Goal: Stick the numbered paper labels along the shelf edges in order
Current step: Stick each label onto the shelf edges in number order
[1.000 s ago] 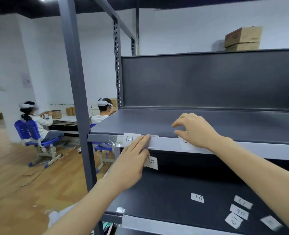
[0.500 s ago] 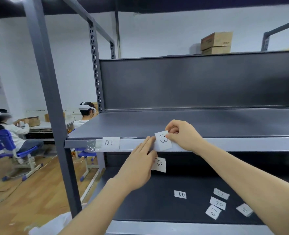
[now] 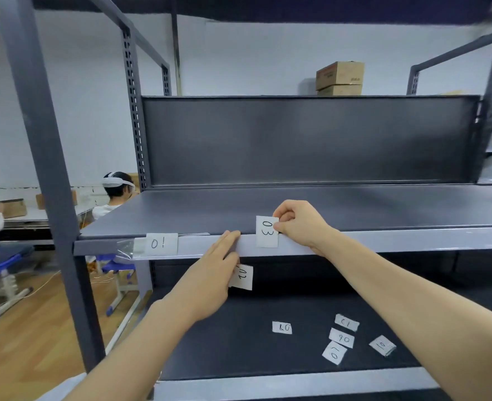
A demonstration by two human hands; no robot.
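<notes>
A dark grey steel shelving rack [image 3: 54, 169] with perforated uprights fills the view, and two brown cardboard boxes [image 3: 340, 78] show above its back panel. Beyond the left upright, a person in a white headset [image 3: 114, 189] sits near a blue plastic chair [image 3: 5, 264] on a wooden floor [image 3: 36, 342]. Five small white paper slips [image 3: 341, 339] with handwritten numbers lie loose on the matte lower shelf [image 3: 224, 342], between the two forearms.

On the pale grey front edge of the upper shelf [image 3: 398, 241], a white paper label marked 01 [image 3: 161, 243] is fixed under clear, wrinkled tape near the left end. The right hand [image 3: 297, 224] pinches the right side of the white label marked 03 [image 3: 267, 231] with curled fingers and holds it upright against the edge. The left hand [image 3: 210, 273] lays straight fingers [image 3: 230, 237] on the edge just left of that label. The white label marked 02 [image 3: 241, 276] hangs from beneath the left hand, below the edge; how it is held is hidden.
</notes>
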